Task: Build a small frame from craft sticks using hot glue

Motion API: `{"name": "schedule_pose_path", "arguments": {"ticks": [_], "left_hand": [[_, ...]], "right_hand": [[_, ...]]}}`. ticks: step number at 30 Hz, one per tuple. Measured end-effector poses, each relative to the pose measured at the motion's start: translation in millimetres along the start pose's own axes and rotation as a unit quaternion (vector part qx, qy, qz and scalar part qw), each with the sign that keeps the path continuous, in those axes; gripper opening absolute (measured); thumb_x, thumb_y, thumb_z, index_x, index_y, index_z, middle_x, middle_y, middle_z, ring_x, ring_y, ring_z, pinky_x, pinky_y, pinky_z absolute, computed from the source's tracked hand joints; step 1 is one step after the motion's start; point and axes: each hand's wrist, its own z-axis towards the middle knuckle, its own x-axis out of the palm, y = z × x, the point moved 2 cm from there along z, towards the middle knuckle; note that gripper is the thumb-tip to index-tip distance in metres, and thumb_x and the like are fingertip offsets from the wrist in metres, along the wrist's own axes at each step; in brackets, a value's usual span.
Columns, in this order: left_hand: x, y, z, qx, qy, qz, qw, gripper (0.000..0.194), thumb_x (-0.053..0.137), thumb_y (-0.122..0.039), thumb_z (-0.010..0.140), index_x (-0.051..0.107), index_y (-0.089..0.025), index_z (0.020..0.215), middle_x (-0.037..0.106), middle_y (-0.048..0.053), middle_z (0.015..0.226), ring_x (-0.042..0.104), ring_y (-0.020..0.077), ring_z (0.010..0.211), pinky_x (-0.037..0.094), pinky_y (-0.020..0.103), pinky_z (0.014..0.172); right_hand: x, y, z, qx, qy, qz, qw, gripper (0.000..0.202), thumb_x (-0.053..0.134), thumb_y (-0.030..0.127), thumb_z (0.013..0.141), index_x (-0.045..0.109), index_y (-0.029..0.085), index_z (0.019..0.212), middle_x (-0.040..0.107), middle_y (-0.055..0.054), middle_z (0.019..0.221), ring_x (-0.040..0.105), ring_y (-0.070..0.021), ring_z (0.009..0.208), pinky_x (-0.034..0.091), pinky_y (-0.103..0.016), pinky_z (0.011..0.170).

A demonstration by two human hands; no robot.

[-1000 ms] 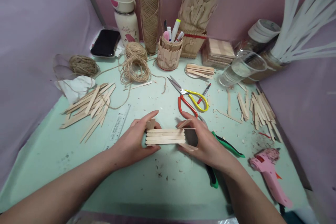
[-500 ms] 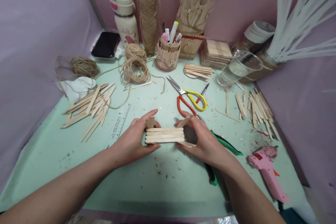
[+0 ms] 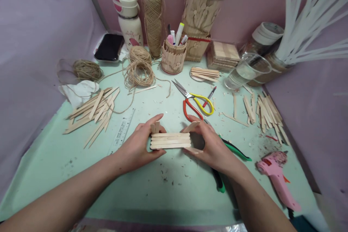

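Observation:
Between my hands is a small popsicle-stick piece, with several flat sticks laid side by side and short stick ends standing up at both ends. My left hand grips its left end, thumb below and fingers above. Around the right end, my right hand is closed the same way, its fingers at the upright sticks. Pliers with green handles lie partly hidden under my right hand and forearm. Just beyond the piece rest scissors with one red and one yellow handle.
A pink glue gun lies at the right. Loose sticks lie in piles at left and right. A clear ruler is left of my hands. Twine, a pen cup, a bottle and a tilted glass stand behind.
Hardly anything differs. Both hands keep their hold on the popsicle-stick piece in the same place, and the view has shifted very slightly.

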Motion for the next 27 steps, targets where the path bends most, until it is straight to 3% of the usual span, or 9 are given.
{"name": "schedule_pose_path", "arguments": {"ticks": [9,14,16,18,21,23,25,27], "left_hand": [[-0.5,3,-2,-0.027,0.007,-0.001,1.000,0.056,0.071,-0.027,0.073,0.047,-0.025,0.124,0.063,0.007,0.122,0.042,0.0315,0.137,0.039,0.050,0.110],[0.9,4,-2,-0.009,0.009,0.005,1.000,0.048,0.070,-0.027,0.076,0.047,-0.026,0.119,0.059,0.008,0.127,0.032,0.0304,0.145,0.036,0.050,0.114],[1.3,1,-2,-0.011,0.011,0.001,1.000,0.061,0.072,-0.028,0.075,0.043,-0.026,0.130,0.059,0.009,0.129,0.034,0.0307,0.144,0.036,0.050,0.114],[-2.8,-4,-4,-0.028,0.024,-0.007,0.999,0.089,0.075,-0.031,0.074,0.025,-0.025,0.147,0.057,0.011,0.133,0.041,0.0309,0.139,0.037,0.051,0.113],[-25.7,-11,-14,-0.064,0.058,-0.001,0.996,0.121,0.082,-0.041,0.067,0.001,-0.025,0.155,0.044,0.017,0.149,0.039,0.0325,0.142,0.035,0.052,0.114],[-53.5,-16,-22,-0.080,0.076,0.014,0.994,0.125,0.086,-0.047,0.060,0.008,-0.027,0.156,0.030,0.017,0.159,0.031,0.0345,0.146,0.031,0.053,0.117],[-87.6,-18,-25,-0.086,0.067,0.004,0.994,0.114,0.087,-0.045,0.060,0.023,-0.030,0.153,0.034,0.014,0.158,0.034,0.0331,0.145,0.028,0.052,0.119],[-122.8,-17,-17,-0.117,-0.001,-0.065,0.991,0.087,0.082,-0.039,0.071,0.038,-0.028,0.146,0.050,0.012,0.147,0.047,0.0294,0.136,0.035,0.050,0.116]], "right_hand": [[-1,2,3,0.005,0.003,-0.008,1.000,0.052,0.073,0.021,0.077,0.051,0.023,0.124,0.065,-0.008,0.122,0.043,-0.0312,0.135,0.036,-0.052,0.107],[-2,6,3,0.007,0.005,-0.003,1.000,0.050,0.072,0.019,0.077,0.051,0.024,0.122,0.066,-0.008,0.119,0.046,-0.0311,0.132,0.037,-0.053,0.106],[-2,5,3,0.011,0.007,0.001,1.000,0.050,0.071,0.019,0.077,0.051,0.024,0.123,0.066,-0.008,0.119,0.045,-0.0316,0.134,0.036,-0.054,0.107],[-1,4,1,0.013,0.006,0.005,1.000,0.049,0.070,0.019,0.077,0.052,0.023,0.122,0.065,-0.008,0.120,0.042,-0.0316,0.135,0.034,-0.055,0.108],[3,-1,0,0.021,0.007,0.004,1.000,0.045,0.066,0.020,0.078,0.055,0.023,0.121,0.064,-0.008,0.122,0.040,-0.0313,0.137,0.034,-0.054,0.109],[6,-3,0,0.021,0.007,0.002,1.000,0.046,0.065,0.020,0.076,0.056,0.023,0.121,0.064,-0.009,0.121,0.041,-0.0322,0.136,0.036,-0.054,0.108],[8,-4,1,0.017,-0.001,-0.001,1.000,0.048,0.063,0.020,0.075,0.057,0.023,0.122,0.066,-0.009,0.118,0.044,-0.0330,0.134,0.038,-0.054,0.107],[9,-5,1,0.011,-0.015,-0.003,1.000,0.050,0.061,0.020,0.074,0.057,0.023,0.123,0.067,-0.009,0.117,0.047,-0.0332,0.132,0.038,-0.054,0.107]]}}
